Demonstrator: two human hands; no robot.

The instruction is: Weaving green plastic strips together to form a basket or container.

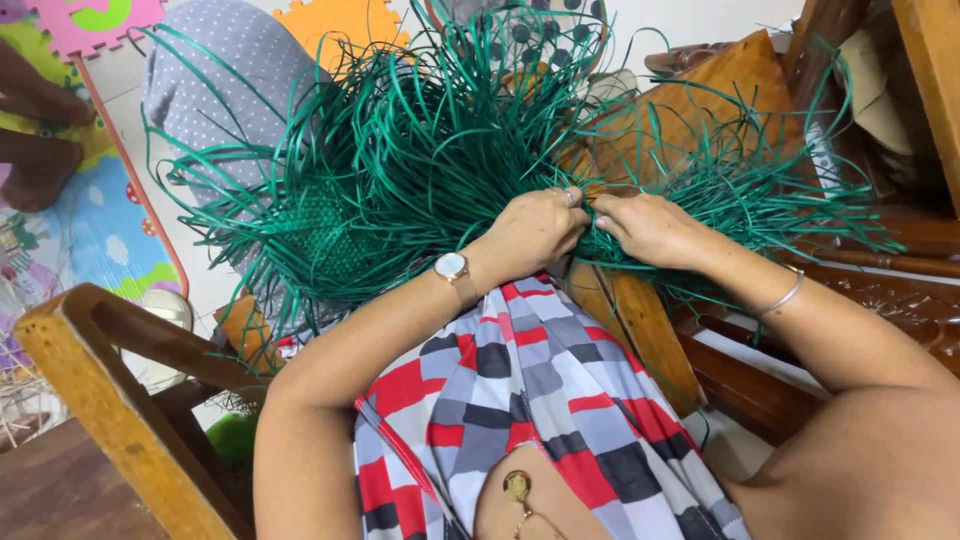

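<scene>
While both hands meet at centre frame, the left hand (530,232) and right hand (650,228) pinch green strands (420,150). At nine o'clock lies the woven green patch (325,235).

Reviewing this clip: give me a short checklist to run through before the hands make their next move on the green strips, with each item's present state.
1. Left hand closed on the green strips: ok.
2. Right hand pinching strips: ok.
3. Both hands meet at one spot: ok.
4. Woven green patch in view: ok.
5. Which strand the fingertips hold: cannot tell, hidden.
6. Loose strips clear of the wooden chair: not ok, they drape over it.
</scene>
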